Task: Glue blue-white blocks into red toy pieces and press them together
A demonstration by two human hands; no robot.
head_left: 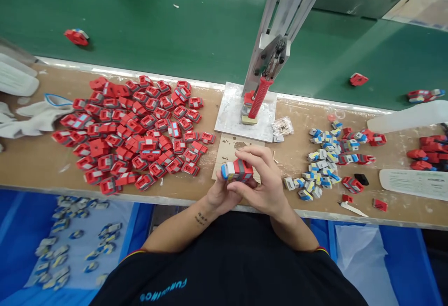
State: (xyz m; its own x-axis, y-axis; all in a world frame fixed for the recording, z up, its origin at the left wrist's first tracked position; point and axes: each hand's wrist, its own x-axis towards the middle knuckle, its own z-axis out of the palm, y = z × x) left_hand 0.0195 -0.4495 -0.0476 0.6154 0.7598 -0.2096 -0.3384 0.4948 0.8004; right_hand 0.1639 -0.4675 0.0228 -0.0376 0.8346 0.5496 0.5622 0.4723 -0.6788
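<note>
A toy vehicle (239,169) with a red and grey body and a white and blue front end is held up between both hands, above the near edge of the workbench. My left hand (222,197) supports it from below and the left, its fingers partly hidden behind the toy. My right hand (266,182) grips the red body from the right, thumb in front and fingers over the top. Just beyond them is a hand press with a red lever handle (261,98), standing on a pale metal base plate (226,114).
Many red toy bodies (133,140) are heaped at left; small white-blue parts (324,168) lie at right. Behind runs a green conveyor (168,30) carrying a few toys. Blue bins sit below the bench, the left one holding small grey parts (59,254). White gloves (42,114) lie far left.
</note>
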